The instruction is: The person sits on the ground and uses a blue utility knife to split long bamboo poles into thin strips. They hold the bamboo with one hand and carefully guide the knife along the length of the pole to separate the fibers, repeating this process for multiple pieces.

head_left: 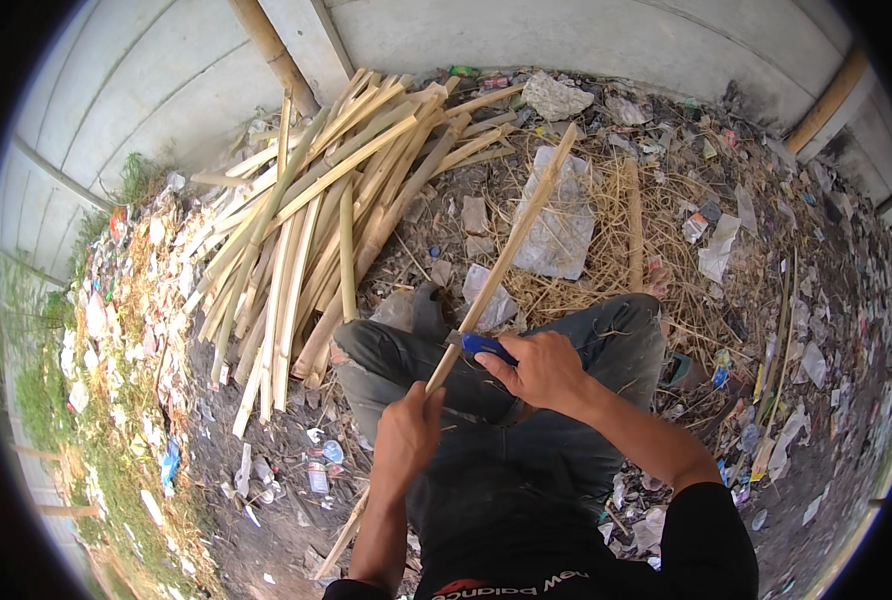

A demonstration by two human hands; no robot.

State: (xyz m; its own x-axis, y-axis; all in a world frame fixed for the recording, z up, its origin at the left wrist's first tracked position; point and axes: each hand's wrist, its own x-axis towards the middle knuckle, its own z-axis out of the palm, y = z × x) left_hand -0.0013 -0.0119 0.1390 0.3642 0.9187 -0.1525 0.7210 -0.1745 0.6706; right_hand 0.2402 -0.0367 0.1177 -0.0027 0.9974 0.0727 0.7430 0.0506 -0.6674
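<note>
A long split bamboo strip [522, 225] slants across my lap, its upper end far out in front and its lower end coming out by my left forearm. My left hand [406, 436] is closed around the strip below its middle. In my right hand [548, 370] is a blue-handled knife [486, 347], gripped with the thumb along the handle. Its blade end meets the strip just above my left hand; the blade itself is mostly too small to make out. Thin shavings [556, 292] lie scattered on the ground beyond my knees.
A large heap of bamboo strips [301, 225] lies at the front left. A flat pale slab [556, 235] and a whitish rock [556, 97] sit ahead. Litter covers the ground, including a plastic bottle [318, 474]. A grey panel wall [566, 40] stands behind.
</note>
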